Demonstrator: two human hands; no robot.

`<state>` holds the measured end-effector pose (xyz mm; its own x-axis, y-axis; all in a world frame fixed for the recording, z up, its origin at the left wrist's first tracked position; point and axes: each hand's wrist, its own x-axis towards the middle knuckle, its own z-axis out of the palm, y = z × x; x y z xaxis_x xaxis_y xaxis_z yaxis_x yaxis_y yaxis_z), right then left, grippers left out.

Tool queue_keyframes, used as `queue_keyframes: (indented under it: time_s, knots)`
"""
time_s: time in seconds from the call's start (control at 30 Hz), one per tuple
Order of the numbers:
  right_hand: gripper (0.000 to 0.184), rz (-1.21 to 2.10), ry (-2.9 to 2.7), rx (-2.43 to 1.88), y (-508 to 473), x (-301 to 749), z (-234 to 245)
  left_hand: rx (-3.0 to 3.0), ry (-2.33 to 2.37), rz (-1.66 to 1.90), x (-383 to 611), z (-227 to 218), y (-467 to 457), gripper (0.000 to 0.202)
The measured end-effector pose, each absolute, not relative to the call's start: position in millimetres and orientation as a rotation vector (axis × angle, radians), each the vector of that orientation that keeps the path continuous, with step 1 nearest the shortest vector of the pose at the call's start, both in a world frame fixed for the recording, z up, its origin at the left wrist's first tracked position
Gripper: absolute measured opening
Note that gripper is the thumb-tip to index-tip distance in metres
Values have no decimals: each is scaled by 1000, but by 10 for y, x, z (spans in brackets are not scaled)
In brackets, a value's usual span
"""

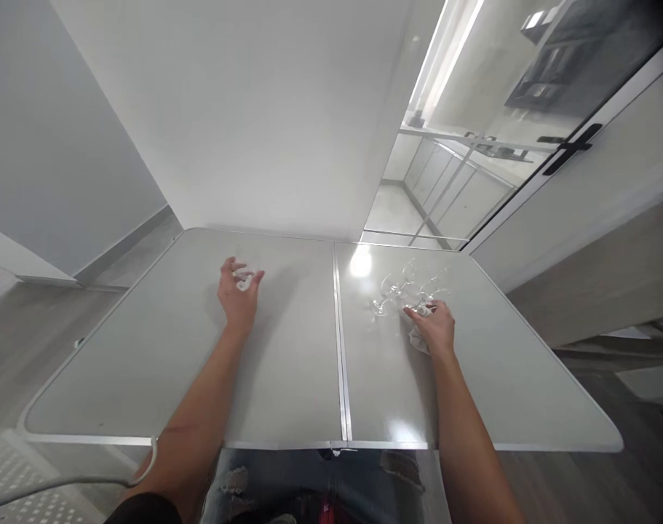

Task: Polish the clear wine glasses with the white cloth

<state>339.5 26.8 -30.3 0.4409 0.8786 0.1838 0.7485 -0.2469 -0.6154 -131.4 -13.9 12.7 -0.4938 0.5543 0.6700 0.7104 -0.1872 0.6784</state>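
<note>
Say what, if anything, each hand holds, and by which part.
Left hand: a clear object, between thumb and fingers, part unclear. Right hand: cannot be told.

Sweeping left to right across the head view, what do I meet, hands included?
White cable → left hand → metal table seam → leftmost clear piece → right hand → black door handle.

This looks like a home; plain pale walls (255, 109) meet a grey skirting board (126, 244) and wood-look floor (20, 349); a glazed partition (462, 94) and a black door handle (573, 148) stand beyond a folding bench (287, 349).
</note>
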Motion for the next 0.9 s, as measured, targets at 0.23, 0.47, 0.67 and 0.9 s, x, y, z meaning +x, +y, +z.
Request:
queue_keyframes:
  time_s: [0.23, 0.47, 0.67, 0.9]
  knots:
    - [64, 358, -1376, -2123, 141, 3362, -141, -1989, -1557, -1492, -643, 7, -239, 59]
    - [53, 568, -1565, -2365, -124, 3553, 70, -2263, -1543, -1517, -608, -164, -218, 61]
    - [37, 644, -1589, -2061, -604, 3330, 407, -2274, -1501, -1336, -625, -180, -197, 55]
    - [9, 590, -1691, -1446, -421, 2061, 723, -2329, -1440, -1137, -597, -206, -187, 53]
